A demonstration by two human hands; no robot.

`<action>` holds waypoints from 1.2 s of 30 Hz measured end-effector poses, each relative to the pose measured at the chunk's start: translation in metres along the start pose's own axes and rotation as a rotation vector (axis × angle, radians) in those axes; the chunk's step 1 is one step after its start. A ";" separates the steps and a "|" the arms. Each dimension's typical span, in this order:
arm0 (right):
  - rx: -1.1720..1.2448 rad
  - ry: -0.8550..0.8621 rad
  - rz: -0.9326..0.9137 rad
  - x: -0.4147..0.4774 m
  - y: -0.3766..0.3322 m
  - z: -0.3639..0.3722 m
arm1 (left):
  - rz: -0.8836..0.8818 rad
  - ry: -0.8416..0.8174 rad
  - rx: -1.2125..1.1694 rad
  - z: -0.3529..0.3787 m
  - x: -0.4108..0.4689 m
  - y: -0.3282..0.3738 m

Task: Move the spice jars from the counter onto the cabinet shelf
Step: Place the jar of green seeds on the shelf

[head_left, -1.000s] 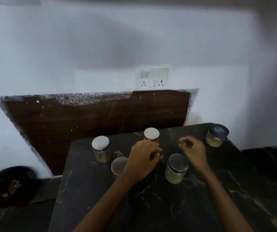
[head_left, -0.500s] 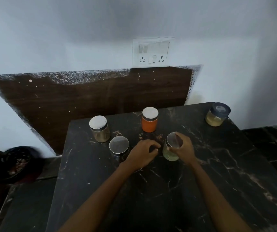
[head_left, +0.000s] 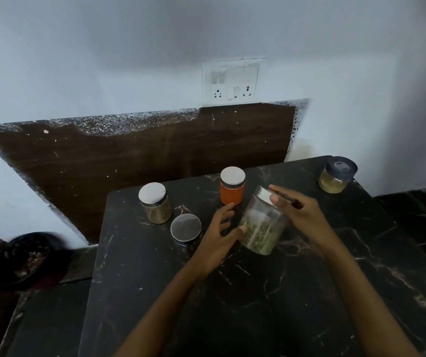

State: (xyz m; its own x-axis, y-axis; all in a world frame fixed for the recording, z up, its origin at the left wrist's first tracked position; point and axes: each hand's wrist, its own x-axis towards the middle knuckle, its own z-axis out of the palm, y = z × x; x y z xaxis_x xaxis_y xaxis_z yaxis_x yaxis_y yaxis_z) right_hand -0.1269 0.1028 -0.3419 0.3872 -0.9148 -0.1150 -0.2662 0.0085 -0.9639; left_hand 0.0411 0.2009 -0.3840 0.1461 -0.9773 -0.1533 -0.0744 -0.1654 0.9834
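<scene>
Over the middle of the counter (head_left: 258,318) we have the herb jar (head_left: 261,225) tilted, lid end far and base near; whether the base touches the stone we cannot tell. Our right hand (head_left: 304,217) is clamped round its upper part just under the steel lid. Our left hand (head_left: 217,240) lies spread beside it, with only the thumb tip touching the lower wall.

To carry it well, we judge we should bring the jar upright, slide the left palm beneath the base, and lift straight up before turning away. The glass looks smooth, and a one-handed hold near the lid could let it swing or slip. The cabinet shelf is not in view, so we must find it first.

Four more jars wait on the counter:
- the orange jar (head_left: 232,195), just beyond our fingers
- the steel-lidded jar (head_left: 186,229), close on the left of our left hand
- the brown-spice jar (head_left: 156,207), farther left
- the blue-lidded jar (head_left: 337,180), well apart at the far right corner

The first two stand nearest our path, and a wide sweep of the wrist could knock them. Off the counter at the near left sits a dark bowl (head_left: 26,258).
</scene>
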 end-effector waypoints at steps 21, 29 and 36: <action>-0.011 -0.049 0.078 -0.022 -0.045 0.005 | -0.045 -0.077 -0.313 0.020 -0.038 0.014; 0.154 -0.030 0.081 -0.023 -0.044 0.004 | -0.118 -0.083 -0.502 0.012 -0.036 0.021; 0.538 -0.171 0.009 -0.021 -0.042 0.010 | -0.174 -0.175 -0.658 0.009 -0.039 0.031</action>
State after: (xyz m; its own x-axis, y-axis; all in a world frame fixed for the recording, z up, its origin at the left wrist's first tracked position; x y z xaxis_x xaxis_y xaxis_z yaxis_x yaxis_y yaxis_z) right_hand -0.1147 0.1260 -0.3013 0.5362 -0.8358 -0.1182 0.1997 0.2616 -0.9443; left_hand 0.0238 0.2328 -0.3490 -0.0635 -0.9599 -0.2731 0.5559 -0.2613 0.7891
